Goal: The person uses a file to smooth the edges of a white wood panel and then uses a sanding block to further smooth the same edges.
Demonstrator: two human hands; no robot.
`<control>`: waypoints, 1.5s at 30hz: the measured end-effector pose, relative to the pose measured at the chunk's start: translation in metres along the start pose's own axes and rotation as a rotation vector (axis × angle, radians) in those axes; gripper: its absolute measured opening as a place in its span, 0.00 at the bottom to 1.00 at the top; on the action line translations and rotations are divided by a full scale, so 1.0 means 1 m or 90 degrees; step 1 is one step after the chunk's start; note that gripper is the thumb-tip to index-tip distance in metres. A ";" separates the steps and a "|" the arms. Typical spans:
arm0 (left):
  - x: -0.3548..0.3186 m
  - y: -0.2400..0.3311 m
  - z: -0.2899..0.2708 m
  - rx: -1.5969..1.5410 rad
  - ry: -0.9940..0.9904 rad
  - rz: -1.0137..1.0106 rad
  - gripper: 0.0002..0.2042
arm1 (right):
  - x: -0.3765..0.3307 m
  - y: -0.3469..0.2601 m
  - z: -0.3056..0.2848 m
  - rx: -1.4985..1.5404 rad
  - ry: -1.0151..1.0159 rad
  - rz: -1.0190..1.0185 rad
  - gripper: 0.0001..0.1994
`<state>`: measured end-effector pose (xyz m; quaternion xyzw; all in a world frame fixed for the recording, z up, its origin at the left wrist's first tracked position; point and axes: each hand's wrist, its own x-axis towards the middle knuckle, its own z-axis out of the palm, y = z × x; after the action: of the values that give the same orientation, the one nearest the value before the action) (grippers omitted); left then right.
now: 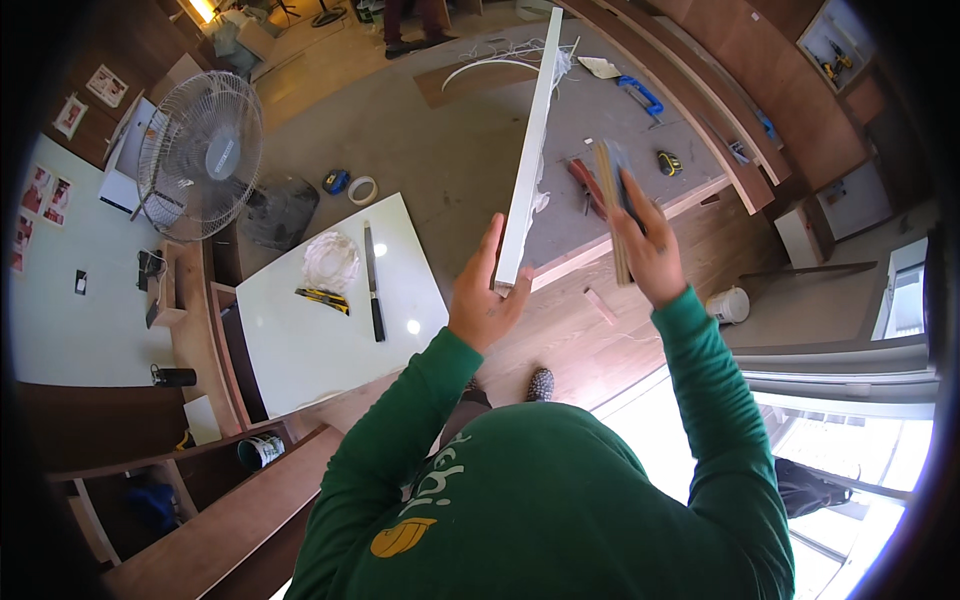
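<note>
My left hand [487,290] grips the near end of a long, narrow white strip [530,150], fingers on one side and thumb on the other. The strip stretches away from me over the grey-brown worktop, with ragged white shreds along its right side. My right hand [650,245], to the right and apart from the strip, is closed round a thin, flat, tan piece [610,205] with a greyish face. That piece is partly blurred, and I cannot make out its exact kind. Just beyond it, a red-handled tool [585,185] lies on the worktop.
A white panel [290,370] at left carries a long knife-like tool [373,290], a yellow-black cutter [323,299] and a tape roll [330,260]. Beyond stand a fan [205,150], blue tape measure [336,181], yellow tape measure [669,163] and blue hacksaw [640,95]. A person's legs [410,25] show far off.
</note>
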<state>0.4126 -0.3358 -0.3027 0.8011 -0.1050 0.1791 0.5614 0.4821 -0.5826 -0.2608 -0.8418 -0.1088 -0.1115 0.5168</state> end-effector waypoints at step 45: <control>-0.013 0.000 -0.002 0.013 -0.164 -0.321 0.39 | -0.069 -0.055 0.029 -0.134 -0.185 -0.184 0.34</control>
<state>0.4011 -0.3346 -0.3077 0.8236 0.0289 -0.0681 0.5623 0.4020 -0.5369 -0.2480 -0.8741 -0.2891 -0.0730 0.3835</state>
